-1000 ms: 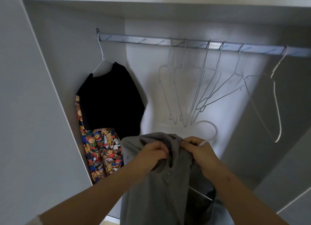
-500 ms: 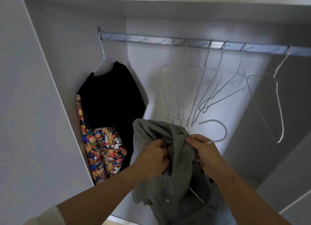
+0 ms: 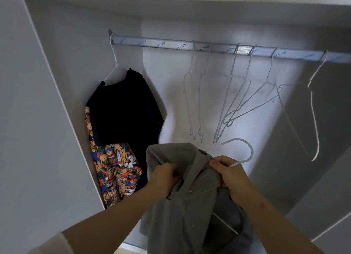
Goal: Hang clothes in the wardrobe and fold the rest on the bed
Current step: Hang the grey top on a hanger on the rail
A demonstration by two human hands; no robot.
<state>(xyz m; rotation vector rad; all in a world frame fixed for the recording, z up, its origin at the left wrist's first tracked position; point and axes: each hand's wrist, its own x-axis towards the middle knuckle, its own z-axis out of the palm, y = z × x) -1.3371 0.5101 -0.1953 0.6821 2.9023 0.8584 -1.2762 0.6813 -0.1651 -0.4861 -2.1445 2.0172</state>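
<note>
From the head camera, both hands are raised in front of an open wardrobe, working on a grey shirt. The shirt hangs from the two hands in the lower middle of the picture, below the rail and in front of the wardrobe's back wall, touching neither.

The left hand has its fingers curled tight into a bunch of the shirt's fabric near the shoulder. The right hand pinches the collar together with the neck of a white hanger, whose hook curves up and out above the knuckles. A straight part of that hanger shows lower down inside the shirt's opening.

At the rail's left end a black top hangs on a hanger of its own. Just behind and below it hangs a piece of clothing printed with teddy bears, close against the left wall.

Further right along the rail hang several bare hangers, some tilted and crossing one another, the last one well apart at the far right.
</note>
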